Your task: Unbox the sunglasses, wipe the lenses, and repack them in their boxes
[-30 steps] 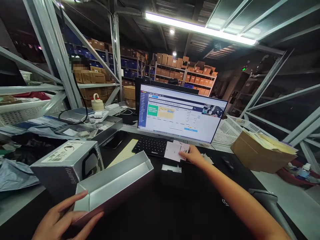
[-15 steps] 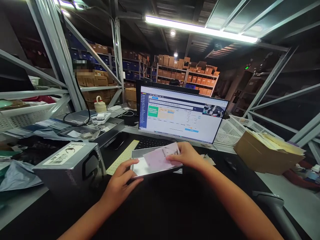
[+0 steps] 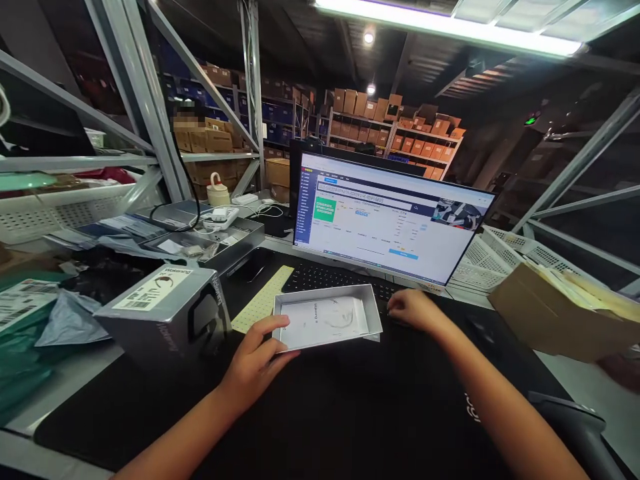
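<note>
My left hand (image 3: 255, 353) grips the left end of a shallow open white box (image 3: 376, 313), thumb over the near-left rim and fingers beneath. Inside it lies a white printed leaflet (image 3: 320, 321) bearing text and a faint line drawing. To the right of the box, my right hand (image 3: 413, 310) is closed at the right end of the black keyboard (image 3: 325, 279); what its curled fingers hold, if anything, is hidden. On the left stands a grey product box (image 3: 160, 313) with a white barcode label on top.
A lit monitor (image 3: 385, 220) stands behind the keyboard. At right are a cardboard box (image 3: 545, 320) of envelopes, a dark mouse (image 3: 480, 330) and a handheld scanner (image 3: 570, 413). Plastic-wrapped parcels (image 3: 75, 320) lie left; a pale yellow perforated strip (image 3: 263, 300) lies beside the keyboard.
My right hand has released the leaflet, which now lies flat in the box, and moved right to the keyboard's end. My left hand keeps its grip. The view has shifted.
</note>
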`<state>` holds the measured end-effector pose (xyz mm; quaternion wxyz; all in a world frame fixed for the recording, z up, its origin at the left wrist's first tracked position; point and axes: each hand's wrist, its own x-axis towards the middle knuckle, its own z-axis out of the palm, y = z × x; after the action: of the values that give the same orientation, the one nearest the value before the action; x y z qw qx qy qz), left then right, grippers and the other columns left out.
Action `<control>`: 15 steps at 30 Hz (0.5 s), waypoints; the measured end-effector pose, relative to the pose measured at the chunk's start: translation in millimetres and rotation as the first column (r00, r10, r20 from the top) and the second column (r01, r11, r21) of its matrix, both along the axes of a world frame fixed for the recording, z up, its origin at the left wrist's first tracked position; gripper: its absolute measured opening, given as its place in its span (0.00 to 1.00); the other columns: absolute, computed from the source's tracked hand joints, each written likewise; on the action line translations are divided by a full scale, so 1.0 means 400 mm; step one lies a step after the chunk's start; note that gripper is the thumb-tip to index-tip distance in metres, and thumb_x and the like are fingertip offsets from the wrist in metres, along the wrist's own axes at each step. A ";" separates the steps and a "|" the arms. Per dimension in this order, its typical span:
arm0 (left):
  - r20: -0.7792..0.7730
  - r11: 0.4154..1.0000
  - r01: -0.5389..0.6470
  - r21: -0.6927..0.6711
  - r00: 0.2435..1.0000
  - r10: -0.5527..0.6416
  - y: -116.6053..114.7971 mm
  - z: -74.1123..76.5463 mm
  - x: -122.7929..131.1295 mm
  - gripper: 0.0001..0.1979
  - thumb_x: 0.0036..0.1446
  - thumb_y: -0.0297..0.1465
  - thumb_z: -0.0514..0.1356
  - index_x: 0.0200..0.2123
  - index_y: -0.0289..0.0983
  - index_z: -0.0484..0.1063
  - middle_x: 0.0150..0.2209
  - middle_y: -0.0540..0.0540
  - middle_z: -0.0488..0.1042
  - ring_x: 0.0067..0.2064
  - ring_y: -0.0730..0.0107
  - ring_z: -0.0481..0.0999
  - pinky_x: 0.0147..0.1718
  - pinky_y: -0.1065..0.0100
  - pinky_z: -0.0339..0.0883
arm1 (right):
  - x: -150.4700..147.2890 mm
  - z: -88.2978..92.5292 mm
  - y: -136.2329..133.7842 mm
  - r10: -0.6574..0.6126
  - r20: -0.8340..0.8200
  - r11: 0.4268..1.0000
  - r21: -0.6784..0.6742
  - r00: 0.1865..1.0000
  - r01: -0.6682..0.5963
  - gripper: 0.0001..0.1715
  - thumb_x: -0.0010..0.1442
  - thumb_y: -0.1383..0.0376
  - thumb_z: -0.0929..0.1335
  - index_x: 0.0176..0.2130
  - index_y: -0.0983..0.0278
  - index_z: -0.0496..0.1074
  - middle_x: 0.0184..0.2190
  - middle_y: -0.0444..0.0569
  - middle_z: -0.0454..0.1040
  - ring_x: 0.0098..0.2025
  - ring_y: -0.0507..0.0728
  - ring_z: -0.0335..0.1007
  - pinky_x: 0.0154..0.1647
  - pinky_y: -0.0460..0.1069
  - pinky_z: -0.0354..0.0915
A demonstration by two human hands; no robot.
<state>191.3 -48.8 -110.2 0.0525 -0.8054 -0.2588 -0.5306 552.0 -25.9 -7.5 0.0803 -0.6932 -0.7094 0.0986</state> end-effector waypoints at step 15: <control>0.001 0.965 -0.224 -0.134 0.974 0.227 0.032 -0.009 0.000 0.17 0.63 0.42 0.61 0.25 0.39 0.72 0.49 0.41 0.71 0.47 0.60 0.75 0.45 0.60 0.73 | -0.049 -0.152 0.045 0.162 0.214 0.914 -0.400 0.963 -0.065 0.11 0.64 0.60 0.72 0.42 0.65 0.76 0.43 0.48 0.78 0.46 0.58 0.75 0.49 0.57 0.71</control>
<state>191.4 -36.2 -113.8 0.0565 -0.7681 -0.3840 -0.5093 532.4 -8.0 -68.4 -0.1519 -0.6594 -0.7194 0.1567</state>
